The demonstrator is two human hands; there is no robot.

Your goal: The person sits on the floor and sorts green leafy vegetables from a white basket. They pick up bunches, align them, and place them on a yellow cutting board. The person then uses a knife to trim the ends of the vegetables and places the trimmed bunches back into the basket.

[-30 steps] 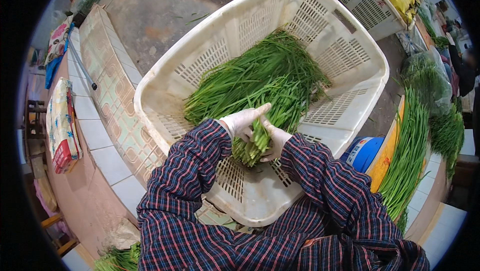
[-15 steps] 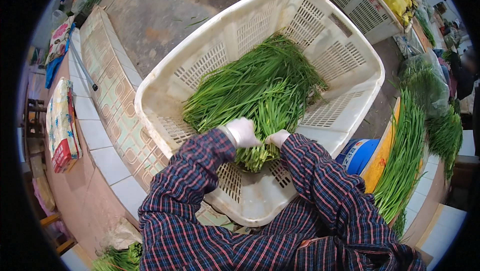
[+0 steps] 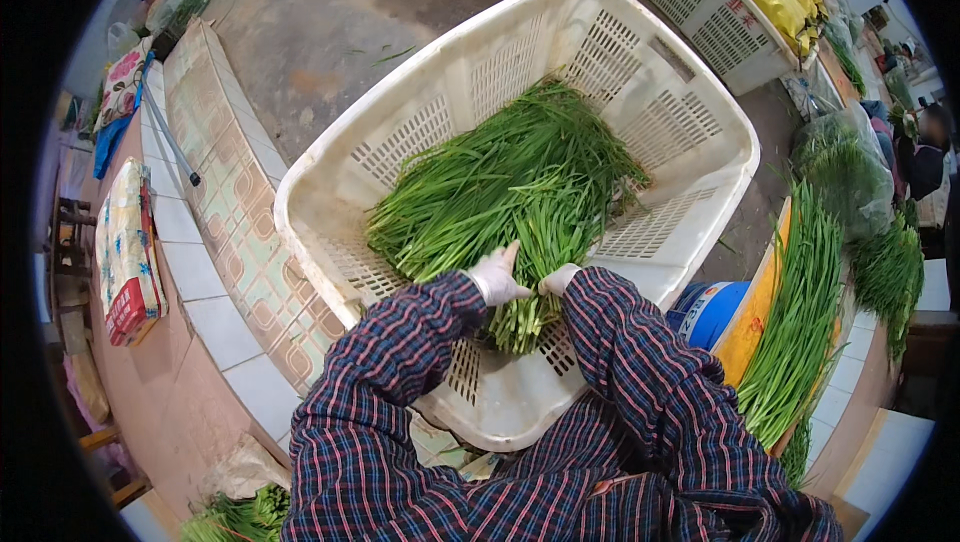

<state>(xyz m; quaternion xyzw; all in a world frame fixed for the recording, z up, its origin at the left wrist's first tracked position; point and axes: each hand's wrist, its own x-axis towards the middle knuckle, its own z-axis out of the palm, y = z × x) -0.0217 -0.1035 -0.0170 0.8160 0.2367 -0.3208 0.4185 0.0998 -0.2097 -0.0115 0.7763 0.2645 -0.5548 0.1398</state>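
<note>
A big white plastic crate (image 3: 312, 182) with slotted walls stands tilted in front of me, holding a heap of long green garlic chives (image 3: 480, 177). At its near end, a bunch of chives (image 3: 522, 320) lies with its pale cut stems toward me. My left hand (image 3: 497, 274), in a white glove, touches the left side of this bunch, thumb raised and fingers apart. Against the right side is my gloved right hand (image 3: 558, 280), its fingers curled in at the stems; the fingertips are hidden among the leaves.
Right of the crate are a blue bucket (image 3: 712, 314) and a yellow-edged board (image 3: 752, 347) beside more chives (image 3: 797, 312). Another white crate (image 3: 715, 17) with yellow sacking stands behind. On the left are a tiled ledge (image 3: 222, 327) and a patterned packet (image 3: 130, 252). A person (image 3: 928, 147) is at far right.
My left hand has opened from a closed grip, its thumb now raised. The right hand has moved very slightly right and down. The bunch's stem ends have shifted a little toward me.
</note>
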